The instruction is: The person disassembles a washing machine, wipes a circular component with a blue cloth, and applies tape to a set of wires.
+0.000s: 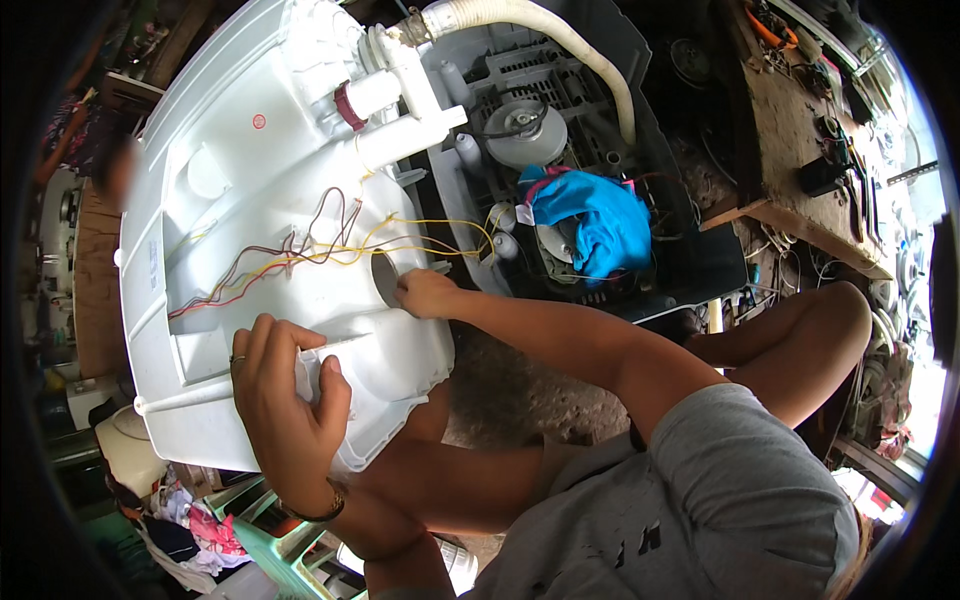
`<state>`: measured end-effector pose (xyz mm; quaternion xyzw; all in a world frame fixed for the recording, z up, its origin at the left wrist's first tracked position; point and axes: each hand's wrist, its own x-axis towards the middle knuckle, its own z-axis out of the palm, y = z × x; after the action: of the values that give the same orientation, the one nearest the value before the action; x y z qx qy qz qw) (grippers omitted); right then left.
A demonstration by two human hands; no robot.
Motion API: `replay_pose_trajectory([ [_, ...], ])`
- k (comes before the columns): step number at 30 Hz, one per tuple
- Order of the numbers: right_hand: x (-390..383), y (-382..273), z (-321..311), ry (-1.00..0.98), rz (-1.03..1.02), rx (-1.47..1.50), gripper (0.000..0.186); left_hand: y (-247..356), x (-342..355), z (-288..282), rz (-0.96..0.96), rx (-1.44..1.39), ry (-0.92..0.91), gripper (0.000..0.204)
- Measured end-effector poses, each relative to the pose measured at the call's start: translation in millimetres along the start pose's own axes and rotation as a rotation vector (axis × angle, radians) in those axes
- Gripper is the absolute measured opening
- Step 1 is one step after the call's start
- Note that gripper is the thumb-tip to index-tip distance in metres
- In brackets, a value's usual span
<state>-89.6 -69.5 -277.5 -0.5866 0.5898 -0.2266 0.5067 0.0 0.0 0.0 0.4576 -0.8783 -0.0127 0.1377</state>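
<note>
White tub (pixel 255 185): left grip (pixel 288 405) clasps its edge (pixel 306 374); right grip (pixel 428 293), at hole (pixel 382 276), closure unclear.

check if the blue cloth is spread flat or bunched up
Bunched up: the blue cloth lies in a crumpled heap inside the dark casing, with rumpled folds and no part laid out flat.

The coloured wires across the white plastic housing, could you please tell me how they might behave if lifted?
The coloured wires would probably flop, since they curve in loose loops. They look thin, so likely light. They might tug or snag, as they run from the white plastic housing over to the dark base.
</note>
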Motion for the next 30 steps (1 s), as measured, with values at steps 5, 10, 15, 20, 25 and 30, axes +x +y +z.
replay_pose_trajectory([
  [5,-46,-7,-40,0.087,-0.080,0.436,0.032,2,-1,3,0.037,-0.023,0.048,0.016],
  [10,-193,10,-150,0.279,-0.484,0.242,0.027,6,-6,5,0.056,0.018,0.082,0.014],
  [15,-415,46,-282,0.814,-0.117,0.519,0.022,4,-10,1,0.049,0.016,0.085,0.012],
  [20,-656,227,-294,1.162,0.063,1.097,0.021,4,-1,3,0.119,-0.003,0.114,0.009],
  [25,-697,272,-77,0.105,0.982,-0.021,0.013,-1,-9,1,0.064,-0.002,0.086,0.009],
  [30,-665,302,0,0.275,0.994,0.170,0.013,-7,-7,1,0.051,-0.030,0.095,0.007],
])
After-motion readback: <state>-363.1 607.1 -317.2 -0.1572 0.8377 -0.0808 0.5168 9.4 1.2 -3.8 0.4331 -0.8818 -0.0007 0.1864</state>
